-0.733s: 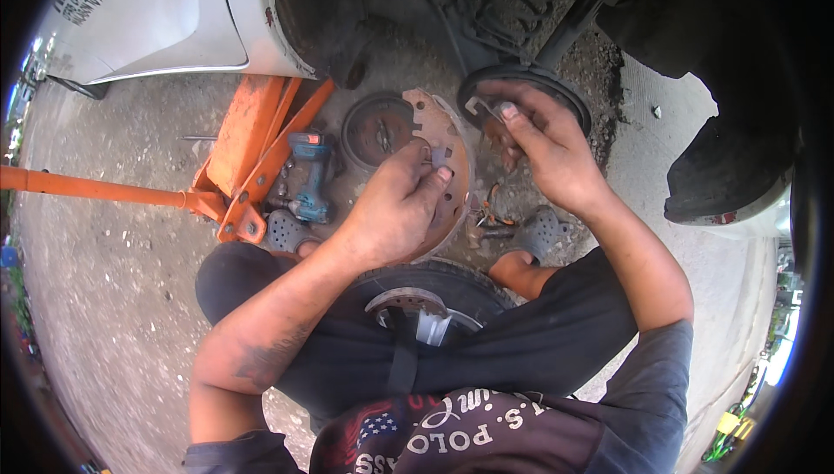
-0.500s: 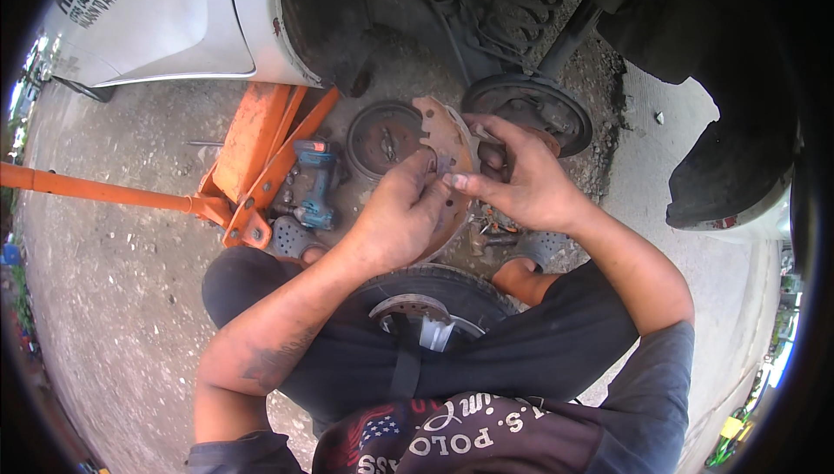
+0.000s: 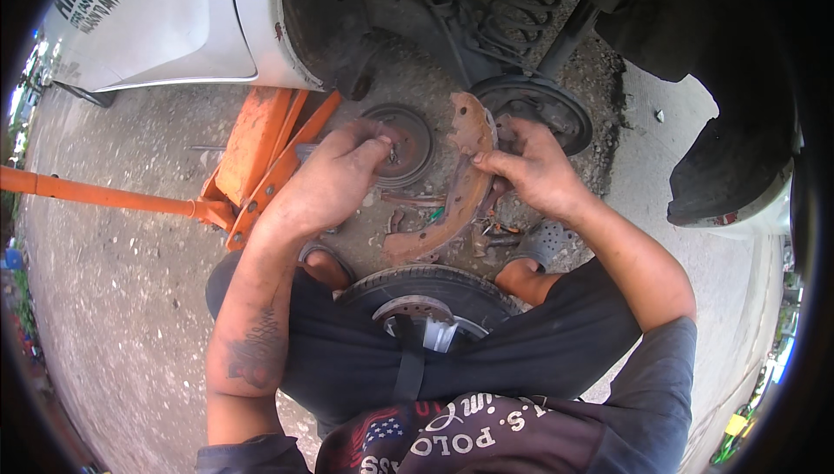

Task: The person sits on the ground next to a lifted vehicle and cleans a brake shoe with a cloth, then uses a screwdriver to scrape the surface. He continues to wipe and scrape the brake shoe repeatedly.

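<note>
My right hand (image 3: 532,165) grips a curved, rusty brake shoe (image 3: 469,185) by its upper part, thumb laid across it. The shoe hangs tilted, its lower end near the tire between my legs. Away from it, my left hand (image 3: 334,177) has its thumb and fingers drawn together beside a round brake drum (image 3: 408,139) on the ground. Whether something small is pinched there cannot be made out. That hand hides most of the ground left of the drum. Another brake shoe (image 3: 415,304) lies on the tire (image 3: 443,281).
An orange floor jack (image 3: 252,161) with a long handle (image 3: 104,192) stands at left under the white car (image 3: 165,31). Ahead are the wheel hub's round backing plate (image 3: 556,122) and a coil spring (image 3: 521,13). Small metal parts (image 3: 495,238) lie near my right foot (image 3: 521,276).
My left hand has left the brake shoe and moved left, now covering the teal cordless drill's place. My right hand keeps the shoe, which has turned and shows more of its length.
</note>
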Available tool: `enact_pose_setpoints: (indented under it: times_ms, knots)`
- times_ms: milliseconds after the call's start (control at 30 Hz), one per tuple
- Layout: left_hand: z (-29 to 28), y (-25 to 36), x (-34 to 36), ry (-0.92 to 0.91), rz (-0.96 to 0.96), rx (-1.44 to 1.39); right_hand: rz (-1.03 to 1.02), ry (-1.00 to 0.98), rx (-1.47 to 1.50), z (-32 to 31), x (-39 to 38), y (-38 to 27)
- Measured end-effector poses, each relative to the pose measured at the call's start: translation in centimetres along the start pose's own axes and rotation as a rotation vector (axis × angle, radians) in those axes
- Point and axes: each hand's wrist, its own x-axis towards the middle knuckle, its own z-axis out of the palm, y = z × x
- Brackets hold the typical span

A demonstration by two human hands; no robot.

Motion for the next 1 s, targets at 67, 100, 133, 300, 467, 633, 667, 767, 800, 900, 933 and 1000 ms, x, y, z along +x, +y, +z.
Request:
enact_pose_setpoints:
  times_ms: [67,100,133,300,467,633,667,767,800,900,933,1000]
  knots:
    - [0.0,-0.1,-0.2,-0.113,0.050,-0.050,-0.030,0.032,0.019,0.1,0.3,0.1]
    - [0.1,-0.1,-0.3,-0.167,0.079,-0.079,-0.026,0.057,0.022,0.1,0.3,0.2]
    - [0.2,0.0,-0.4,-0.210,0.080,-0.085,-0.048,0.057,0.025,0.1,0.3,0.4]
    - [1.6,0.0,-0.5,-0.266,0.115,-0.187,-0.124,0.128,-0.134,-0.5,0.4,1.1]
    - [2.1,-0.1,-0.5,-0.122,0.250,-0.011,-0.154,0.192,-0.291,-0.8,0.9,1.7]
    - [3.0,-0.7,-0.4,-0.066,0.274,-0.059,-0.082,0.230,-0.303,-0.8,0.9,1.8]
    - [3.1,-0.8,-0.3,-0.027,0.310,0.009,-0.116,0.241,-0.317,-0.8,1.0,1.8]
    - [3.5,-1.3,0.1,0.066,0.383,0.054,-0.160,0.256,-0.290,-0.8,1.1,1.9]
    - [3.6,-1.4,0.2,0.094,0.402,0.043,-0.147,0.258,-0.276,-0.8,1.1,1.9]
    - [3.7,-1.8,0.4,0.062,0.322,-0.073,-0.105,0.235,-0.267,-1.1,1.0,1.9]
    - [3.8,-1.9,0.4,0.043,0.287,-0.069,-0.113,0.240,-0.278,-1.1,1.0,1.9]
    - [3.8,-2.1,0.5,0.003,0.250,-0.070,-0.130,0.250,-0.293,-1.1,1.0,1.8]
